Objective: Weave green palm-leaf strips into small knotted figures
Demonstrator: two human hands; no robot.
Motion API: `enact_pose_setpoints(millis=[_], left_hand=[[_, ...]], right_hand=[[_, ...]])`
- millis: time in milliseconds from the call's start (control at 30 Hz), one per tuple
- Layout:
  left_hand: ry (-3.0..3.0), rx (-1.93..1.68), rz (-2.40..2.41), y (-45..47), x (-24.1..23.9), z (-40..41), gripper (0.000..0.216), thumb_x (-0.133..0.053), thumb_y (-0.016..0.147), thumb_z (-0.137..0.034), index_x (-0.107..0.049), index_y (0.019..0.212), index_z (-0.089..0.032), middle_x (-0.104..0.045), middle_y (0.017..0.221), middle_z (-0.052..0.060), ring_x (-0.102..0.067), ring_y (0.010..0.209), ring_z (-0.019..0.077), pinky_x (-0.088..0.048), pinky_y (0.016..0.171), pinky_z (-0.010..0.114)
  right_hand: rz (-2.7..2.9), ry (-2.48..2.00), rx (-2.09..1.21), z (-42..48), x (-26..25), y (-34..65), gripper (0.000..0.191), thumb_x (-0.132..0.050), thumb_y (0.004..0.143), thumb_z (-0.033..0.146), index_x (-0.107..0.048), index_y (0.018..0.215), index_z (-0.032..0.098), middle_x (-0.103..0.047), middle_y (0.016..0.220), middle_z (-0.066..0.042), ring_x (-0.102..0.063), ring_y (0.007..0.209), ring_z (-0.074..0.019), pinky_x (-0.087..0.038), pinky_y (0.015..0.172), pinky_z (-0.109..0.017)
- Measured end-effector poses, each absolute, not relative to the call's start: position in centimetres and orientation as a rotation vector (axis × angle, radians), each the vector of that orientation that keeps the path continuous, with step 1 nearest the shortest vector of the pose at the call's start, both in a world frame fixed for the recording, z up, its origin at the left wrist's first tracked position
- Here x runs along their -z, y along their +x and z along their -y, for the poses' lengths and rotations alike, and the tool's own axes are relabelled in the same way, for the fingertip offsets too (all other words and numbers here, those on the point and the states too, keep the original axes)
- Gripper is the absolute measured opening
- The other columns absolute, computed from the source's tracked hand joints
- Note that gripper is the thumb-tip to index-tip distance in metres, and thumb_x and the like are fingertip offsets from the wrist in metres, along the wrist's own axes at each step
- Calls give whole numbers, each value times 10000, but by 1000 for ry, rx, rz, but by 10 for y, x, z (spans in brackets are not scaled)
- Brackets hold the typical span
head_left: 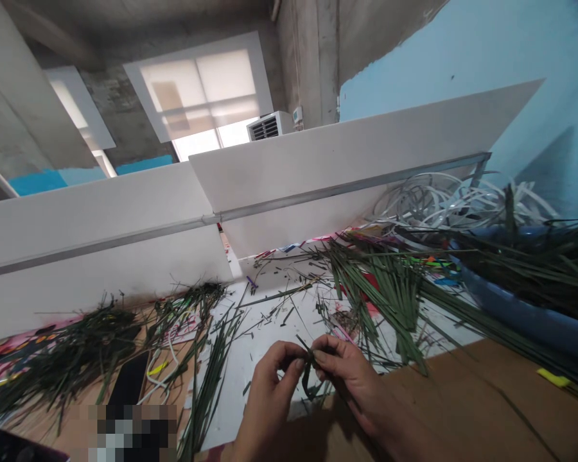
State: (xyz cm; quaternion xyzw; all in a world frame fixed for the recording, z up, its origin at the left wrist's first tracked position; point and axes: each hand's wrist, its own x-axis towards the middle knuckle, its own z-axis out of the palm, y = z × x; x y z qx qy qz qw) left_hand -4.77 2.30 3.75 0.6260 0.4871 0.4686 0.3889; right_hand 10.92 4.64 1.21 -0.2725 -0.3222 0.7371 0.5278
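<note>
My left hand (277, 378) and my right hand (347, 369) meet low in the middle of the head view, above a white sheet (270, 327). Between them is a strip of green leaf (306, 384), bent into a small loop or knot with a loose end hanging down. The left thumb and forefinger pinch one side of it, and the right thumb and fingers pinch the other. Its finer folds are partly hidden by my fingertips. Beside my right hand lies a fan of long green leaf strips (385, 295). Left of my left hand is a narrower bundle of strips (214, 372).
At the right stands a blue basin (510, 308) heaped with dark leaves. Behind it are coiled white plastic straps (433, 202). Tangled leaf scraps (91, 346), a white cable (171, 359) and a dark flat object (128, 385) lie at the left. White partition panels (318, 173) close off the back.
</note>
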Motion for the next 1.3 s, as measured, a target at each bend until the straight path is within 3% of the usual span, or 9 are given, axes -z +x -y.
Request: enact_pose_setpoints(millis=[167,333,533,733,1033,1300], left_hand=[[1319,-1271,-1034,-39,-30,-26,243,-713,824,-392,-581,813,-189,-551,753,-10,-508,703,147,-420,659,260],[1185,-1304,-1067,-36,-29,-27,344,-798,728,-451,-591,786,-183,-570,751,1,-521,730,159,-428,674,261],[1197,-1356,-1100,-32,-21,-27,384,-731,779,-530,-568,761,-184,-497,680,-30,-436,629,125,-365,570,232],[1116,-1331,-1105,-30,-22,-30,424,-774,718,-552,-574,745,-179,-473,620,-51,-370,543,93,-301,495,212],[1165,-1353,-1150,-30,-31,-27,367,-812,685,-482,-626,738,-170,-585,698,0,-508,671,147,-415,618,250],[1248,-1329,-1130,-34,-26,-27,339,-797,724,-458,-608,719,-177,-592,675,-1,-513,657,146,-406,617,248]], right_hand=[[849,-706,-1721,-47,-12,109,278,-884,651,349,-704,737,155,-611,653,22,-512,586,-103,-384,569,-215],[881,-707,-1743,-47,-9,108,292,-886,649,365,-695,728,159,-621,657,23,-531,580,-103,-382,571,-219],[906,-723,-1735,-48,-5,107,324,-886,638,411,-693,728,167,-626,619,19,-556,558,-121,-379,551,-228],[835,-725,-1735,-47,-10,108,322,-894,628,393,-694,738,167,-622,639,24,-539,563,-113,-385,559,-225],[723,-708,-1735,-45,-13,108,325,-915,586,354,-701,744,169,-610,650,26,-516,561,-108,-384,540,-220],[691,-655,-1763,-47,-7,108,301,-926,578,310,-708,717,153,-620,656,21,-500,563,-87,-368,559,-201]])
